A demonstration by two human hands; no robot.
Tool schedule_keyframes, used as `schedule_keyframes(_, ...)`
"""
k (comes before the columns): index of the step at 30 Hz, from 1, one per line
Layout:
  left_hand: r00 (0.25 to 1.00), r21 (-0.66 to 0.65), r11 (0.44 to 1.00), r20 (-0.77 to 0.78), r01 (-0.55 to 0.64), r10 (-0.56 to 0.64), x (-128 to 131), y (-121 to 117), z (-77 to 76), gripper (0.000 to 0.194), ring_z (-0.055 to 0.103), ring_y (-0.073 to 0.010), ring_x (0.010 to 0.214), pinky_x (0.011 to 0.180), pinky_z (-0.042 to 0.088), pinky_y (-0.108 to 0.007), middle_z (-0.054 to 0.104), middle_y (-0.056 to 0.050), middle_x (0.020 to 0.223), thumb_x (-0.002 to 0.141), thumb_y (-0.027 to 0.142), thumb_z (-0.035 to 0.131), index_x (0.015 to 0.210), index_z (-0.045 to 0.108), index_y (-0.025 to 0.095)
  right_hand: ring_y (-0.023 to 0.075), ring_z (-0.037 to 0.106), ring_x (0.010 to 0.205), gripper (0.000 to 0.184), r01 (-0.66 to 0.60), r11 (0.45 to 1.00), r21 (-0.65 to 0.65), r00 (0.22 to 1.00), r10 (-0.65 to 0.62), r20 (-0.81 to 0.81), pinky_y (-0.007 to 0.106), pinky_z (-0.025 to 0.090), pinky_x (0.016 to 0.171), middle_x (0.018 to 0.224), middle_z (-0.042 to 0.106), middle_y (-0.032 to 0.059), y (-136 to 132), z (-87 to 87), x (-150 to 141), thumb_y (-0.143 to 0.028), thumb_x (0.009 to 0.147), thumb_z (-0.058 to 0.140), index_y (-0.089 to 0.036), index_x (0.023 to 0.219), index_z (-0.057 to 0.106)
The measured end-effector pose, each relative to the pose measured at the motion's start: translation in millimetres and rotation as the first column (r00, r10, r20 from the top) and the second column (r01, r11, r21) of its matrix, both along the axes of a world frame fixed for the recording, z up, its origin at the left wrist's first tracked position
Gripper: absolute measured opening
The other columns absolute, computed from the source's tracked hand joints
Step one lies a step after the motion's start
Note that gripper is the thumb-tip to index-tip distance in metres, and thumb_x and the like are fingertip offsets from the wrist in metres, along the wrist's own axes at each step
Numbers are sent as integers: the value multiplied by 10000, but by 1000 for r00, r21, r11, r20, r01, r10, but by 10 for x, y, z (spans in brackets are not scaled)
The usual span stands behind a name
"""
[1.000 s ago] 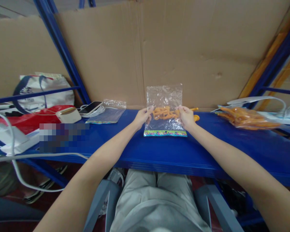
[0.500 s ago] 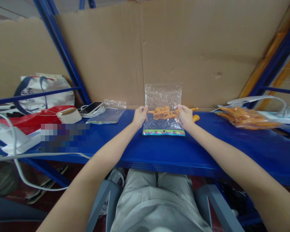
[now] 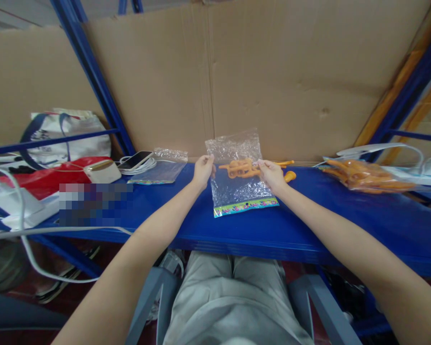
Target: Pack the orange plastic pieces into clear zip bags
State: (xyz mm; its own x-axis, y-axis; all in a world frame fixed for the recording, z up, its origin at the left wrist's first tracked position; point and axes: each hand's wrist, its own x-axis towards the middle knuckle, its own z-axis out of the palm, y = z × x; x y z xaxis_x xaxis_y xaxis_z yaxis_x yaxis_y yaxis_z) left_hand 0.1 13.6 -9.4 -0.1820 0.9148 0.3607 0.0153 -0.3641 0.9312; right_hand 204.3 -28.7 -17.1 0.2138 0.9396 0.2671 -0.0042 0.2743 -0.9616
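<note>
A clear plastic bag (image 3: 233, 192) with a colourful printed strip along its lower edge is held up over the blue table. My left hand (image 3: 203, 171) pinches its left side edge, fingers closed. On the opposite edge, my right hand (image 3: 272, 175) grips the bag with thumb and fingers. Orange plastic pieces (image 3: 241, 167) show through the film; I cannot tell whether any lie inside. Beyond my right hand, an orange rod and a rounded orange end (image 3: 290, 176) stick out past the bag.
Another clear bag (image 3: 158, 171) lies flat at left, near a phone (image 3: 138, 161) on a coiled white cable. A packed bag of orange parts (image 3: 366, 175) sits at right. Cardboard (image 3: 273, 72) stands behind the blue table (image 3: 258, 230). A white power strip (image 3: 32, 211) is far left.
The bag has tilted, its top shifting left and its printed strip coming nearer to me. My left hand has moved slightly left, and my right hand slightly left too.
</note>
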Motion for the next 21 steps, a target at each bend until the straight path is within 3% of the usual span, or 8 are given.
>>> schedule_keyframes(5,990,65,989,-22,-135,137,-79,169,-77,210,418,-92,348,398,359,-184,398,92,427,951,321,458,779,497,207,57,236,297,240,-66,998,-8,998,66,2,189,178,324,366,286,-121,-31,8,-42,-418,892,607,-202,792,569)
schedule_keyframes(7,974,162,968,-85,-194,209,-112,226,-110,155,573,-125,526,547,485,-233,559,36,592,951,337,458,918,531,205,59,244,299,255,-40,999,-6,999,40,0,187,191,334,369,284,-122,-16,2,-31,-440,900,587,-206,803,568)
schedule_keyframes(9,932,346,916,-220,-201,288,-130,222,-132,262,663,-192,869,804,530,-342,672,-64,921,938,394,491,1116,517,202,66,267,300,254,24,1000,-1,1000,-24,-4,187,217,352,369,291,-121,13,-3,0,-438,924,542,-208,822,572)
schedule_keyframes(11,835,542,836,-417,-88,358,-108,134,-143,481,549,-274,1212,1031,416,-457,592,-157,1269,925,477,501,1308,433,193,76,302,303,258,100,995,7,995,-100,-11,195,243,367,372,318,-114,49,2,44,-439,935,511,-211,834,573)
schedule_keyframes(13,683,639,759,-610,124,402,-36,-25,-153,633,372,-317,1388,1127,280,-519,429,-185,1478,928,549,454,1437,325,195,83,322,308,268,152,988,26,988,-152,-27,206,254,374,382,350,-107,83,21,89,-454,932,506,-214,831,572)
schedule_keyframes(17,361,595,606,-803,528,474,189,-331,-199,738,212,-317,1478,1178,116,-558,290,-150,1587,906,564,487,1521,249,233,78,319,337,274,174,980,95,979,-162,-120,208,263,387,414,381,-97,115,90,160,-457,932,513,-213,817,559)
schedule_keyframes(19,227,527,564,-826,635,516,263,-373,-216,686,208,-283,1486,1194,69,-545,299,-119,1591,915,421,518,1527,260,251,76,332,358,259,154,982,107,976,-135,-171,200,281,396,437,395,-93,111,126,185,-446,934,515,-213,828,553)
schedule_keyframes(21,150,496,564,-823,660,548,272,-330,-197,640,240,-234,1480,1205,60,-532,331,-90,1581,912,243,477,1521,281,260,76,347,372,240,124,987,103,973,-100,-209,197,300,397,471,423,-87,96,155,203,-443,928,524,-216,858,559)
